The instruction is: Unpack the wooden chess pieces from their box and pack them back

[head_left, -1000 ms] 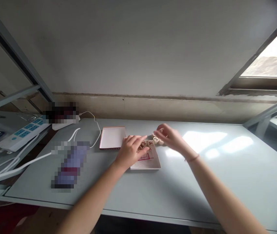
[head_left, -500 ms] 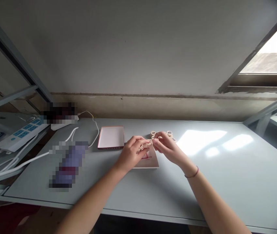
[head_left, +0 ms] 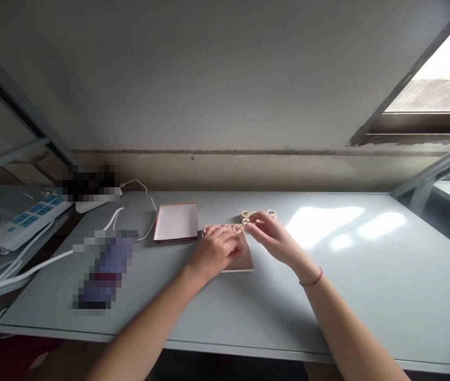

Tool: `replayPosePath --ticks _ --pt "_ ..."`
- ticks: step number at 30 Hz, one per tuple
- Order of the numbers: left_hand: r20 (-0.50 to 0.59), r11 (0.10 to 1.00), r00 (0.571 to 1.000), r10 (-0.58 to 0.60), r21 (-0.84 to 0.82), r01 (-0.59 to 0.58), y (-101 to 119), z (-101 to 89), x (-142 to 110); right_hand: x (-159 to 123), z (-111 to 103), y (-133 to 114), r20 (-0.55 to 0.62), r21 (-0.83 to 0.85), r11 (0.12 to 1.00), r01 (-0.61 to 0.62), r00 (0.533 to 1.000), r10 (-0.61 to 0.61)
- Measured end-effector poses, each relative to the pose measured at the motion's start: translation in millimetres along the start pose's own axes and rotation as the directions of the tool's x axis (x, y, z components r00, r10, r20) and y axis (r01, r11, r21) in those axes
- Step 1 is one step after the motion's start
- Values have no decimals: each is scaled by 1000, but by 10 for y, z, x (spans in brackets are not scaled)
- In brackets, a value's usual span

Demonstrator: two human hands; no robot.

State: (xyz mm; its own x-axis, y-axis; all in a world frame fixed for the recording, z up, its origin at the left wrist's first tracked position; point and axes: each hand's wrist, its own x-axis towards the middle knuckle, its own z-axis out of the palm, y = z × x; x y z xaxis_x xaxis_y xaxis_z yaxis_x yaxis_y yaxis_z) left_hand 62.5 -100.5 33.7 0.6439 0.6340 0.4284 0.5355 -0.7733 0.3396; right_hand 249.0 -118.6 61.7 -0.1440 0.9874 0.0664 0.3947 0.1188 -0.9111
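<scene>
My left hand (head_left: 217, 250) is palm down over an open, shallow box (head_left: 245, 261), fingers curled; whatever lies under them is hidden. Along the box's far side sit round wooden Chinese chess pieces with red characters, one of them a red-marked piece (head_left: 237, 229) at the right corner. Just right of the box, my right hand (head_left: 270, 233) hovers by a group of loose chess pieces with dark characters, such as a dark-marked piece (head_left: 245, 214). Its thumb and bent fingers stand apart, and I see nothing held between them.
Left of the box lies its pale-lined lid (head_left: 177, 222). A pixelated purple item (head_left: 108, 267) rests on the grey desk (head_left: 288, 317) further left. White cables and a power strip (head_left: 30, 219) occupy the left side; a wall closes off the back.
My left hand has turned flatter over the box, baring red-marked pieces along its far side. My right hand has drawn slightly away from the left, and the whole view has shifted a little.
</scene>
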Motion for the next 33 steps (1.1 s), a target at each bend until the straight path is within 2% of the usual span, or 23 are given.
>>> replayPosePath --ticks 4,9,12,17,20,25,29,33 --pt "59 998 998 -10 65 6 1 23 15 -20 5 -25 -4 -61 998 6 1000 -7" --pt "78 992 997 -2 126 -8 -5 52 26 -29 3 -44 -16 -180 983 46 999 -50" --pt "77 991 997 5 130 -15 -17 -2 25 -31 -3 -34 -5 -286 955 77 997 -82" --pt "53 993 996 -75 96 70 -141 -193 -18 -37 44 22 27 -527 842 116 992 -120" --pt "95 991 988 -123 69 117 -236 -259 -54 -42 100 51 85 -627 764 151 988 -125" --pt "210 981 958 -195 34 192 -303 -250 -86 -52 173 35 127 -727 665 172 985 -115" --pt "229 979 952 -203 53 196 -321 -233 -91 -39 212 37 115 -783 600 168 985 -126" --pt "227 980 954 -197 78 184 -336 -230 -97 -18 243 74 100 -799 578 163 985 -140"
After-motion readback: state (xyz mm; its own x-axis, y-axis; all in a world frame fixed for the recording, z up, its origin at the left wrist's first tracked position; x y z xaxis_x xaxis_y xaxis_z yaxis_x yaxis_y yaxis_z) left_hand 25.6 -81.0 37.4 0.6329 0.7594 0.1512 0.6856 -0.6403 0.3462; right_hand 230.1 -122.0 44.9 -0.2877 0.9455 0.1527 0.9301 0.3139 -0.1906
